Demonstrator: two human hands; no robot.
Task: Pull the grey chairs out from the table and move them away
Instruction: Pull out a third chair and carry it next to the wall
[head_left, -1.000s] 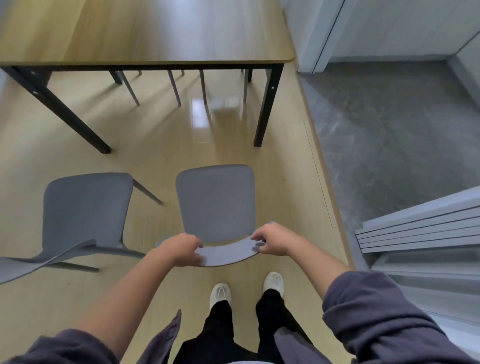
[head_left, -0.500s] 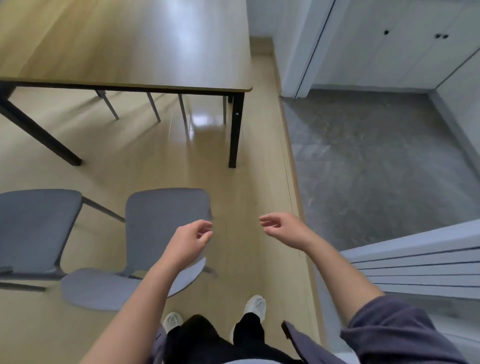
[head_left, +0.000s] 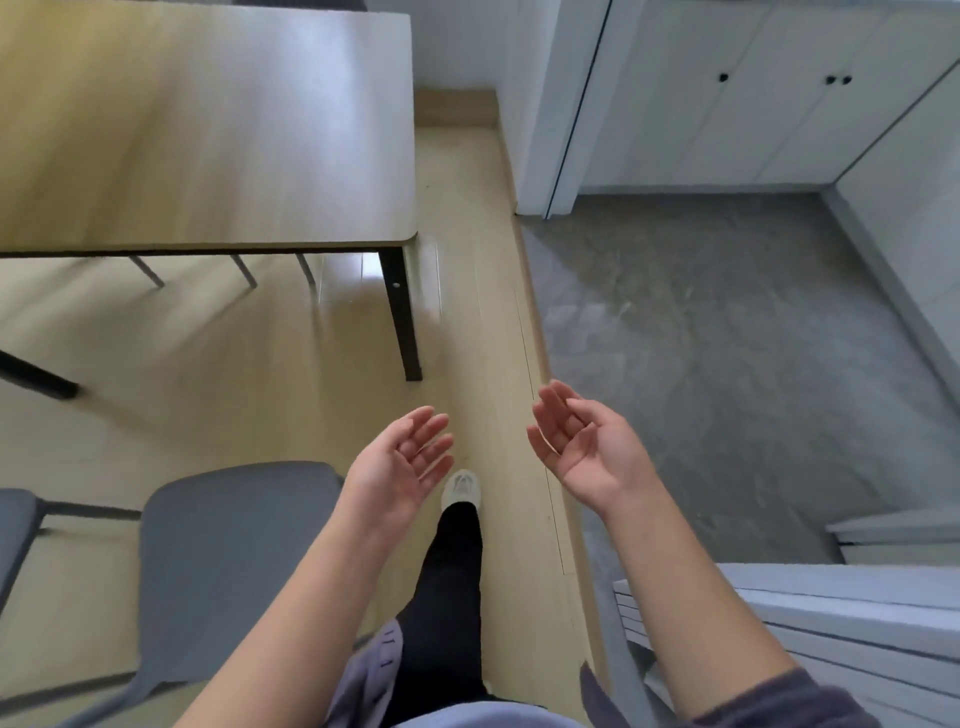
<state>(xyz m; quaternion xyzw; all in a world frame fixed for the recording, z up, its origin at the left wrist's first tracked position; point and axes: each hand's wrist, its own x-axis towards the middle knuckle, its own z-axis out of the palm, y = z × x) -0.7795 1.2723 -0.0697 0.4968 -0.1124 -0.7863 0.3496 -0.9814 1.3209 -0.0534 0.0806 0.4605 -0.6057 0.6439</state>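
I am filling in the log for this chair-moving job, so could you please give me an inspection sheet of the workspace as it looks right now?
Surface: wooden table, top bare, dark legs; thin chair legs show beneath its far side.
Job's things: grey chair stands clear of the table, at lower left; part of a second grey chair at the left edge.
Clutter: nothing seen.
Hands: left hand and right hand both open, palms up, holding nothing, touching no chair.
Cables: nothing seen.
Surroundings: light wood floor meets grey floor on the right; white cabinets beyond; stacked white panels at lower right.
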